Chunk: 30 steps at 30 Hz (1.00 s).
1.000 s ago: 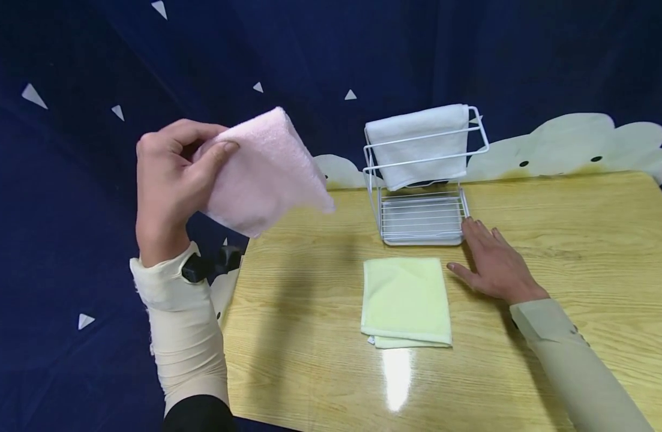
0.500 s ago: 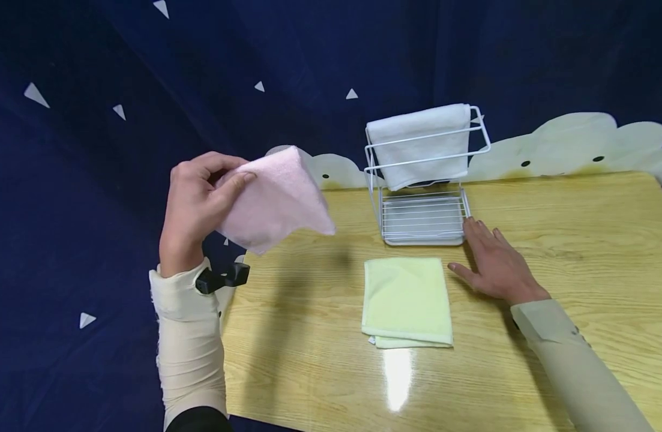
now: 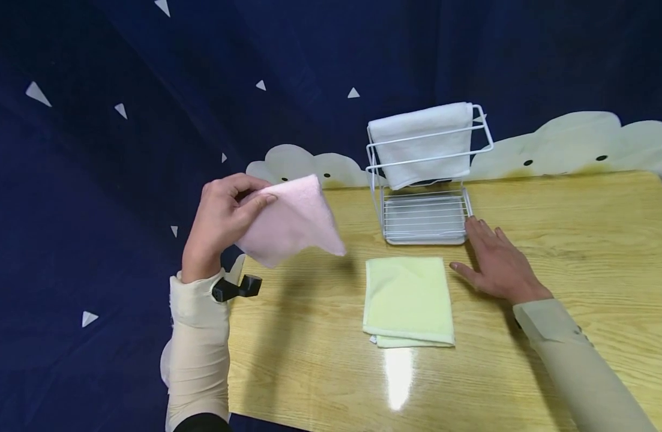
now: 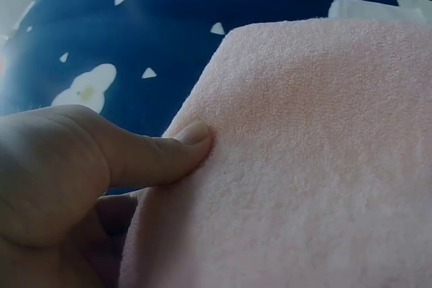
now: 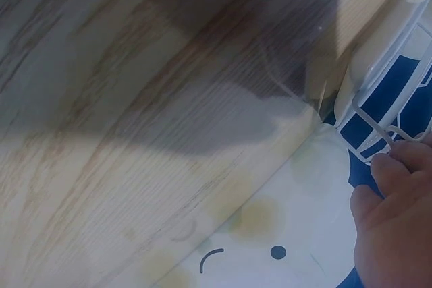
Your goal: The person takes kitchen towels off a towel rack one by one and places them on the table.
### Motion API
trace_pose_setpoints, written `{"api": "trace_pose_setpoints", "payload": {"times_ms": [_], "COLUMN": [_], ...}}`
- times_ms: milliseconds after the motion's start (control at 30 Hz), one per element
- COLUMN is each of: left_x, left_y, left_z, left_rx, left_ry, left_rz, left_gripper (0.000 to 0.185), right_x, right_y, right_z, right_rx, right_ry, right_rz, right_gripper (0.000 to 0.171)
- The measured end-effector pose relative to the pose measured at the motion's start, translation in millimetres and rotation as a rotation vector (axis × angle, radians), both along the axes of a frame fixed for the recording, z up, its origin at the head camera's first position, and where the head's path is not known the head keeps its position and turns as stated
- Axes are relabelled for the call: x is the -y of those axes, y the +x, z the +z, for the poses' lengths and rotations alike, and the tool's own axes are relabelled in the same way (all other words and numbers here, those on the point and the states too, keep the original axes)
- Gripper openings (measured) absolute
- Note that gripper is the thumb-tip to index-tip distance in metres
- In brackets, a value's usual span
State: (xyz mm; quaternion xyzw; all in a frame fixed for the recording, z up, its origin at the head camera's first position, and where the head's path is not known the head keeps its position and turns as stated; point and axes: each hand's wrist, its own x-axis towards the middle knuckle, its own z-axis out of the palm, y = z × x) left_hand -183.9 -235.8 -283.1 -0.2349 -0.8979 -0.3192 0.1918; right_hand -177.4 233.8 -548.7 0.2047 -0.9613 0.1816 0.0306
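My left hand [image 3: 222,216] holds a folded pink towel [image 3: 298,225] in the air over the table's left part, pinching it near its upper left edge. In the left wrist view the thumb [image 4: 158,156] presses on the near face of the towel, and the other fingers are mostly hidden behind it. My right hand [image 3: 498,264] lies on the table with straight fingers, its fingertips at the right front corner of a white wire rack [image 3: 427,241]. A folded white towel [image 3: 417,123] hangs over the rack's upper bars. In front of the rack lies a folded yellow towel [image 3: 409,300].
The rack stands near the back of the wooden table [image 3: 590,252], with a tray under its lower grid. Behind the table hangs a dark blue curtain [image 3: 287,48] with white triangles and cloud shapes. The table's left edge runs below the left forearm.
My left hand has come down and to the right, bringing the pink towel closer to the rack and the yellow towel. The right hand stays in place by the rack.
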Motion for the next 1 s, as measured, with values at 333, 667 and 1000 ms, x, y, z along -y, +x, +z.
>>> {"api": "trace_pose_setpoints", "payload": {"times_ms": [333,667,1000], "left_x": [0,3,5], "left_y": [4.3,10.6,15.1], "left_z": [-25.4,-39.7,-55.1], "left_rx": [0.104,0.166,0.232], "left_ry": [-0.008,-0.012,-0.026], "left_rz": [-0.03,-0.084,-0.144], "left_gripper": [0.005,0.004,0.004], "right_x": [-1,-1,-2], "right_y": [-2.2,-2.0,-0.2], "right_z": [-0.7,-0.5,2.6], "right_rx": [0.005,-0.003,0.002], "right_ry": [-0.002,-0.007,0.003], "right_rz": [0.004,0.005,0.006], "right_gripper": [0.101,0.101,0.101]}}
